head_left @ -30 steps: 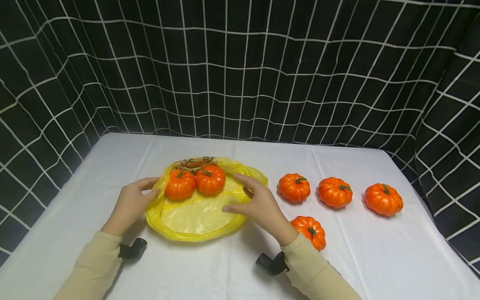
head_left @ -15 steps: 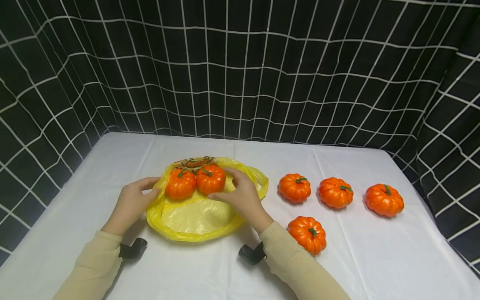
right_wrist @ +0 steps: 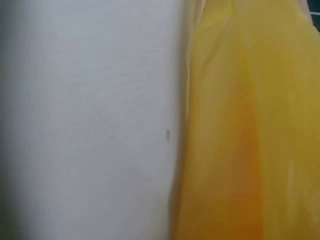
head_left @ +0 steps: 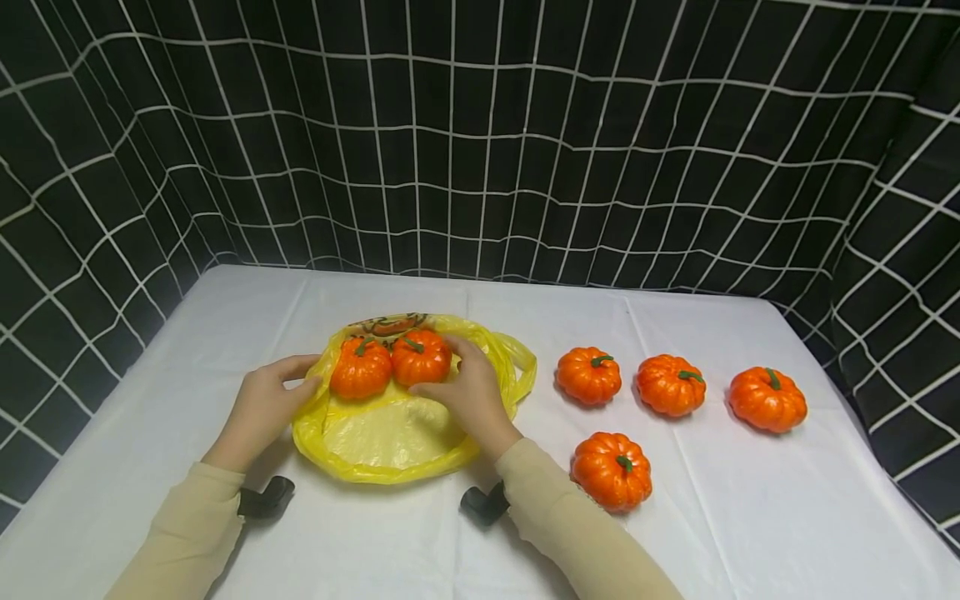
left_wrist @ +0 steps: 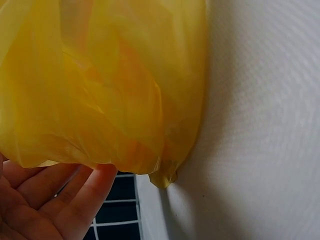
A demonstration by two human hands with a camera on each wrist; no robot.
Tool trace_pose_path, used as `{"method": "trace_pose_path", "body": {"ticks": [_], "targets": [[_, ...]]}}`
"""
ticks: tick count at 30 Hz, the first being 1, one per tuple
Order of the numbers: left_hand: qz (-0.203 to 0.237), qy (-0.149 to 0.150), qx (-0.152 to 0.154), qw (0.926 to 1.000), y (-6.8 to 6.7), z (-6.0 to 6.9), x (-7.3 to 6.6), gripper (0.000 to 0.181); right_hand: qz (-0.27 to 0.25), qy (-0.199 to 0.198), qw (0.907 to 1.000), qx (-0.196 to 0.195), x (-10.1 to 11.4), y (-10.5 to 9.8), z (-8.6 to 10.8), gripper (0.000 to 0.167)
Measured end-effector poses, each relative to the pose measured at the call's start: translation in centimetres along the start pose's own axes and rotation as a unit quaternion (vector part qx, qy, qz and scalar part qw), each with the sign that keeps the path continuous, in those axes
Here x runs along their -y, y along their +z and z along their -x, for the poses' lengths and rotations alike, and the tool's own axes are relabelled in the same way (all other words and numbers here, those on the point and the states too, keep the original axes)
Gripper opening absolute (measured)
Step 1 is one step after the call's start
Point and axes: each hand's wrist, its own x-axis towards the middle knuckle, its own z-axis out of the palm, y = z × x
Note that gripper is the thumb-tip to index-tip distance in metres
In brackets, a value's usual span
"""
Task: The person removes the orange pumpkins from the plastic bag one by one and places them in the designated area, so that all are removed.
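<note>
A yellow plastic bag (head_left: pixel 386 433) lies on the white-covered table with its mouth spread wide. Two small orange pumpkins sit side by side in it: a left pumpkin (head_left: pixel 360 368) and a right pumpkin (head_left: pixel 422 360). My left hand (head_left: pixel 266 404) holds the bag's left rim between thumb and fingers; in the left wrist view the fingers (left_wrist: pixel 90 197) reach behind the plastic. Over the bag's right side, my right hand (head_left: pixel 472 392) grips the right pumpkin, thumb at its near side and fingers at its far right. The right wrist view shows only plastic and cloth, the hand being hidden.
Several more pumpkins stand right of the bag: a near pumpkin (head_left: pixel 612 472) beside the right sleeve, and a row with a nearer-left pumpkin (head_left: pixel 588 377), a middle pumpkin (head_left: pixel 671 385) and a far-right pumpkin (head_left: pixel 767 400). A black grid-patterned curtain (head_left: pixel 480 150) hangs behind the table.
My right hand has moved left over the bag's right side and closed in on the right pumpkin. A bag loop now shows right of it. The left hand and pumpkins have stayed put.
</note>
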Motion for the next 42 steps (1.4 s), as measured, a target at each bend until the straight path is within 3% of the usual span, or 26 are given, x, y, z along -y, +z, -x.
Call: {"method": "trace_pose_path", "body": {"ticks": [10,19,27,42], "targets": [[-0.005,-0.008,0.004,0.9999,0.0,0.1,-0.3,0.044,0.022,0.006,0.9997,-0.011,0.1,0.7,-0.5,0.077],[-0.003,-0.010,0.007,0.9999,0.0,0.1,-0.4,0.044,-0.004,0.031,0.9994,-0.015,0.0,1.1,-1.0,0.075],[-0.004,-0.001,0.001,1.0000,-0.1,0.2,-0.4,0.043,0.005,0.048,0.9988,-0.012,-0.1,1.3,-1.4,0.072],[-0.005,-0.008,0.006,0.9999,0.0,0.1,-0.3,0.045,-0.016,0.058,0.9982,-0.009,-0.4,1.7,-1.6,0.074]]}}
